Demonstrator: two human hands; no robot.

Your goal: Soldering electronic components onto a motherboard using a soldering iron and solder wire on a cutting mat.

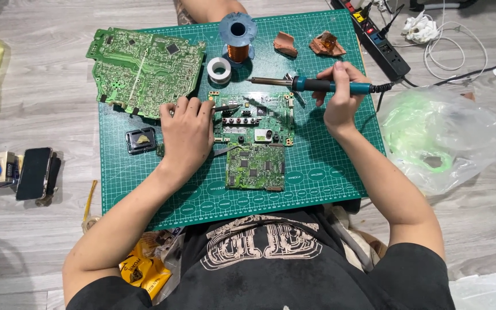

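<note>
— Where did we have the circuit board?

— Flat on the green cutting mat, our left hand pinning its left edge while pinching tweezers.

— And the right hand?

— Fingers wrapped around the soldering iron, tip raised above the board.

— How did it seem to handle?

— Light, stiff, probably fragile; we judged the bare edges safest to grip.
</note>
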